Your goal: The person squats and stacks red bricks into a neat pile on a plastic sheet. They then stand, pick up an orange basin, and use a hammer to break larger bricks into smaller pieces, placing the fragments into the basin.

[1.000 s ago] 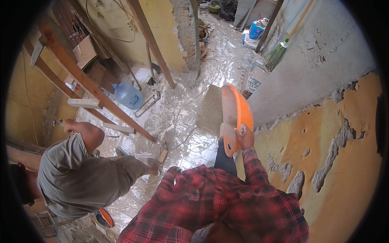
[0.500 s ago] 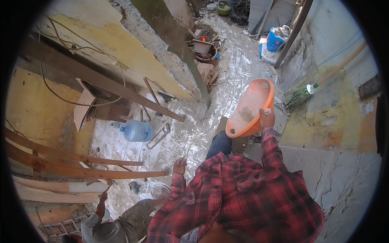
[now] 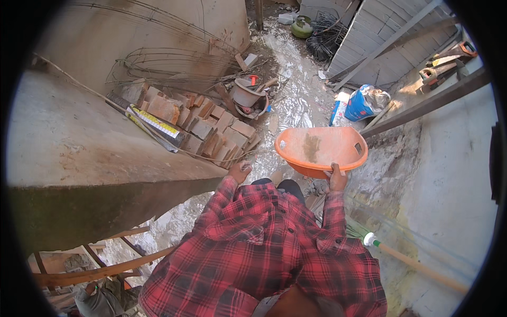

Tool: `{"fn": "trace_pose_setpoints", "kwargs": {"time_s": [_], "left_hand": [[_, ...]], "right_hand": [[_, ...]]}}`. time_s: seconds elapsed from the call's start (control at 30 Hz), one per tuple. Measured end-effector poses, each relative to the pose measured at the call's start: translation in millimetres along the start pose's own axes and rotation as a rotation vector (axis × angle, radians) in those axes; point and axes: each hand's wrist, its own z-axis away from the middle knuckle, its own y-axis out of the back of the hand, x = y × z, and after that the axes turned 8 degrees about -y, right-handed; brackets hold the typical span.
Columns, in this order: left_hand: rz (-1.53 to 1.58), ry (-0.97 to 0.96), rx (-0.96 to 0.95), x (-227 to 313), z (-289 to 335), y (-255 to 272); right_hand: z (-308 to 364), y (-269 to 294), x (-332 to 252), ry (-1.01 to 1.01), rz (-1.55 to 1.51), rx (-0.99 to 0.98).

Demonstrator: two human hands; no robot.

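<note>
In front of the plaid shirt (image 3: pixel 264 232), orange basin (image 3: pixel 338 140): was held above the floor (image 3: pixel 288 79), its dusty inside showing.
Right grip (image 3: pixel 338 178): closed on the near rim, alone; the basin could have swung or tipped, held by one edge.
Left grip (image 3: pixel 240 171): half curled, apart from the basin; contents could not be told.
Blue bag (image 3: pixel 360 104): stood beyond; a swing could have knocked it.
Floor: streaked white, perhaps slippery.

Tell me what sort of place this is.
Probably a building or renovation site: bricks lie heaped at left, what look like handsaws sit at upper right, and the right hand grips a dirty orange basin.
</note>
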Motion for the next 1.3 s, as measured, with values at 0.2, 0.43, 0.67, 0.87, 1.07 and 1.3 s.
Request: {"fn": "trace_pose_setpoints", "kwargs": {"time_s": [0.2,0.43,0.67,0.87,1.07,1.3], "left_hand": [[0.197,-0.05,0.091,80,-165,37],[0.605,0.322,0.438,123,-291,40],[1.396,0.388,0.975,224,-383,18],[1.746,0.358,1.397,234,-410,-17],[1.578,0.673,1.89,226,-373,-121],[1.345,0.942,2.342,158,-336,-278]], "right_hand": [[-124,-110,-59,-0.264,0.183,-0.085],[-284,-316,-146,-0.461,0.52,-0.603],[-357,-474,-207,-0.503,1.002,-1.015],[-386,-510,-179,-0.451,1.363,-1.468],[-462,-514,-166,-0.327,1.656,-1.848],[-631,-549,-132,-0.078,1.944,-1.439]]}}
